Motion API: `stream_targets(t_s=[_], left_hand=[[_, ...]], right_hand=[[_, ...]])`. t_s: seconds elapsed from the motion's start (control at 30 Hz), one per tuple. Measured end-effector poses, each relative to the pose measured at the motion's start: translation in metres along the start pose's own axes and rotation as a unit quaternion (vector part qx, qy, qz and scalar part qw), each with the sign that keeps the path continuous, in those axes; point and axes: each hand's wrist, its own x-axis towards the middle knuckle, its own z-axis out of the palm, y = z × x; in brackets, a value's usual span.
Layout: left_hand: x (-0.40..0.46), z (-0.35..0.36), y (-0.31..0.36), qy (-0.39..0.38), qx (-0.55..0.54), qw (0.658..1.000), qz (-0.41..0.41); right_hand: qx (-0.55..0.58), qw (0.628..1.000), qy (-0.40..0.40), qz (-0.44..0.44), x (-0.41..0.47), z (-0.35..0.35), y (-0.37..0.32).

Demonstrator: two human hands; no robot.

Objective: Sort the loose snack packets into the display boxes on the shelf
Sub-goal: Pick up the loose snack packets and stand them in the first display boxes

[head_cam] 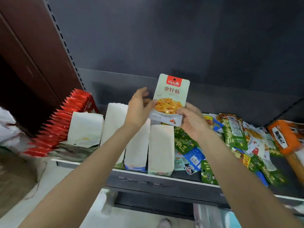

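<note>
A pale green snack packet with a red label and a picture of orange food is held upright above the shelf. My left hand pinches its left edge with the thumb. My right hand grips its lower right corner. Below stand several white display boxes in a row, filled with packets seen edge-on. A heap of loose packets, green, blue and pale ones, lies on the shelf to the right of the boxes.
A box of red packets stands at the far left of the shelf. An orange packet lies at the right end. The dark shelf front edge runs below, and a dark back panel rises behind.
</note>
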Motion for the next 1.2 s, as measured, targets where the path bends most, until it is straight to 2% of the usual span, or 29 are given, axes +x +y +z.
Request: stream_targets(t_s=[0.03, 0.17, 0.33, 0.43, 0.57, 0.7, 0.8, 0.97, 1.03, 1.1, 1.2], left_hand=[[-0.004, -0.017, -0.002, -0.004, -0.031, 0.999, -0.007], [-0.022, -0.091, -0.022, 0.006, -0.023, 1.0, 0.016], [-0.048, -0.178, -0.055, 0.026, -0.033, 0.998, 0.04], [-0.065, -0.217, -0.068, 0.047, -0.005, 0.998, 0.049], [-0.081, -0.255, -0.079, 0.049, -0.053, 0.995, 0.066], [-0.08, -0.264, -0.1, 0.011, 0.067, 0.995, 0.076], [-0.079, -0.261, -0.116, -0.016, 0.119, 0.988, 0.091], [-0.079, -0.255, -0.13, -0.121, 0.256, 0.955, 0.088], [-0.076, -0.253, -0.13, -0.162, 0.292, 0.94, 0.073], [-0.073, -0.252, -0.129, -0.213, 0.327, 0.919, 0.049], [-0.067, -0.248, -0.125, -0.239, 0.289, 0.926, 0.036]], right_hand=[[-0.016, 1.0, -0.008, -0.009, -0.008, 0.015, 0.004], [-0.105, 0.993, 0.004, -0.047, -0.038, 0.08, 0.026], [-0.145, 0.985, 0.023, -0.095, -0.064, 0.153, 0.065], [-0.154, 0.983, 0.027, -0.1, -0.07, 0.19, 0.088], [-0.242, 0.962, 0.051, -0.115, -0.065, 0.223, 0.117], [-0.354, 0.921, 0.073, -0.142, -0.061, 0.233, 0.134], [-0.372, 0.909, 0.074, -0.172, -0.064, 0.232, 0.137], [-0.446, 0.869, 0.06, -0.207, -0.068, 0.228, 0.136], [-0.474, 0.859, 0.042, -0.19, -0.067, 0.224, 0.137], [-0.513, 0.847, -0.01, -0.143, -0.065, 0.219, 0.136], [-0.517, 0.847, -0.073, -0.098, -0.066, 0.212, 0.129]])
